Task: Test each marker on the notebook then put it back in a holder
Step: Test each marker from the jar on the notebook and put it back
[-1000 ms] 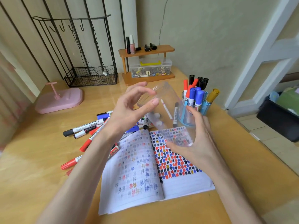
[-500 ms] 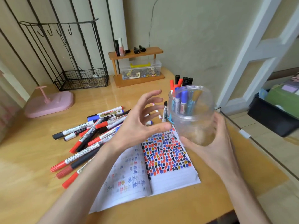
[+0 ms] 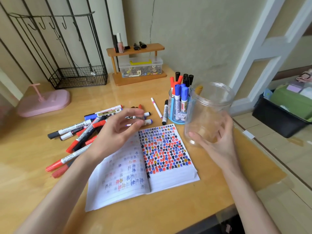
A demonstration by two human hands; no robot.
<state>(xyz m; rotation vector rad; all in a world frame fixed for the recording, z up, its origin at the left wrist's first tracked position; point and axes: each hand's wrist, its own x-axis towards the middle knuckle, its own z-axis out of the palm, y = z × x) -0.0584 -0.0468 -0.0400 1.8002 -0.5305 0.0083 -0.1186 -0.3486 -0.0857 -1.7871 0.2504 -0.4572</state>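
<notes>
An open notebook (image 3: 143,168) covered in coloured test marks lies in the middle of the wooden table. A heap of red, black and blue markers (image 3: 81,132) lies to its left. My left hand (image 3: 116,130) hovers over the heap's right end with loosely curled fingers, holding nothing. My right hand (image 3: 217,141) grips an empty clear plastic jar (image 3: 207,114), upright, just right of the notebook. Behind the jar stands a blue holder (image 3: 177,108) filled with markers. A black marker (image 3: 165,112) and a thin pink pen (image 3: 156,108) lie beside it.
A pink stand (image 3: 43,102) sits at the far left, a black wire rack (image 3: 79,76) behind it. A wooden shelf with a clear box of small parts (image 3: 140,65) stands at the back. The table's right edge (image 3: 263,149) drops to the floor, where a black bin (image 3: 283,114) sits.
My right hand has carried the clear jar to the right and set it upright. My left hand has let go of it and moved left and down over the loose markers.
</notes>
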